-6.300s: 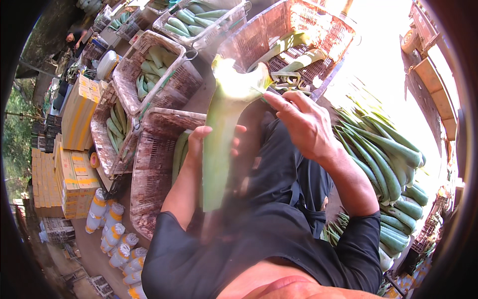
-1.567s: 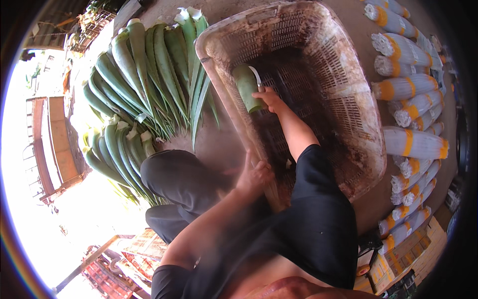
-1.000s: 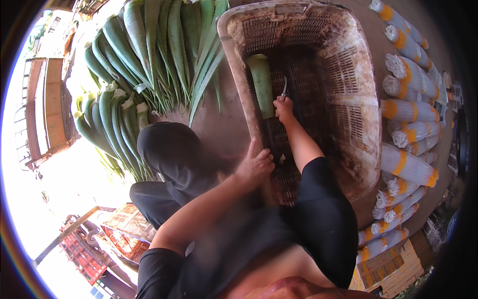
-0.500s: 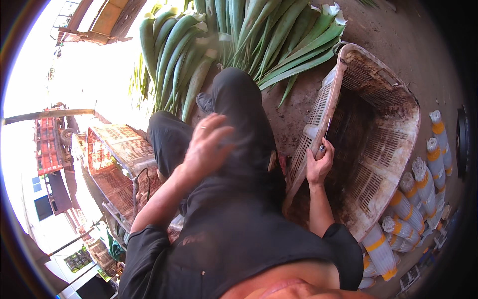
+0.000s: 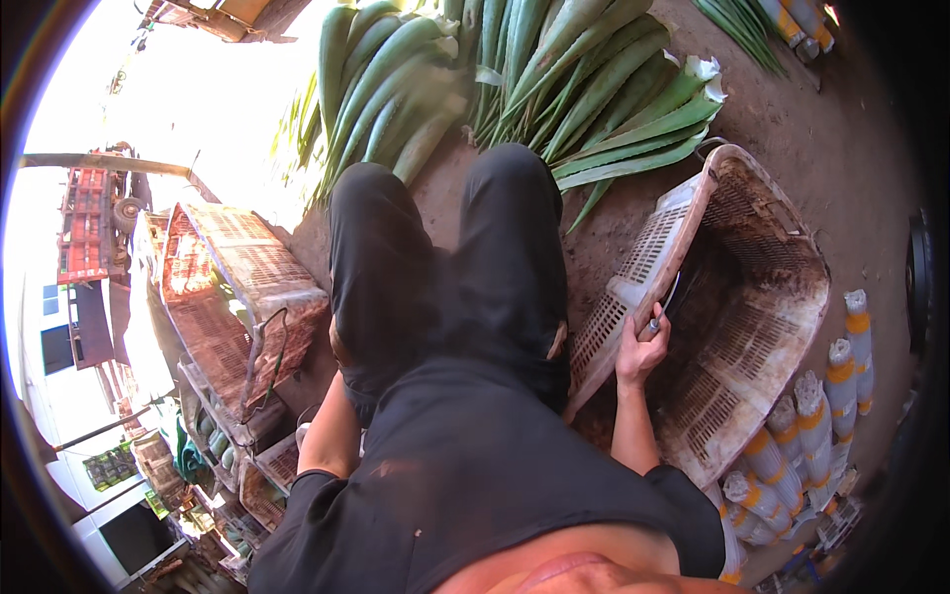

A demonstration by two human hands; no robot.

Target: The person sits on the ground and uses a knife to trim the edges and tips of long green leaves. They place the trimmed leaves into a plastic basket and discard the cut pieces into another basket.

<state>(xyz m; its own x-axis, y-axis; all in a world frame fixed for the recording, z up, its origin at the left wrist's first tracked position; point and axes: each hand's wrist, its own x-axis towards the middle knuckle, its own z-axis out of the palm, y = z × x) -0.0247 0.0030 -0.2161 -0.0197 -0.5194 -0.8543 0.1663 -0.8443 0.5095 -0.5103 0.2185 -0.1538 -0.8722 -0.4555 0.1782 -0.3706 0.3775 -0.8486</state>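
Note:
My right hand [image 5: 641,349] is closed around the handle of a knife [image 5: 652,327]; its thin blade points away, along the inside of the crate wall. That hand rests at the near rim of a dirty, pale plastic crate [image 5: 762,327], which stands tilted at my right. My left forearm [image 5: 332,428] runs down beside my left thigh, and the hand at its end is hidden behind the leg. Beyond my knees lie piles of large green aloe leaves [image 5: 604,94], some with white cut ends.
A second stained crate [image 5: 242,257] with a wire handle stands on other crates at my left. White bundles with yellow bands [image 5: 811,416] lie right of the near crate. A red truck [image 5: 87,223] is far left, and more green leaves [image 5: 737,30] lie far right.
My left hand has dropped from above my lap to behind my left thigh. My knees have moved, and the view has shifted. My right hand stays at the crate rim with the knife.

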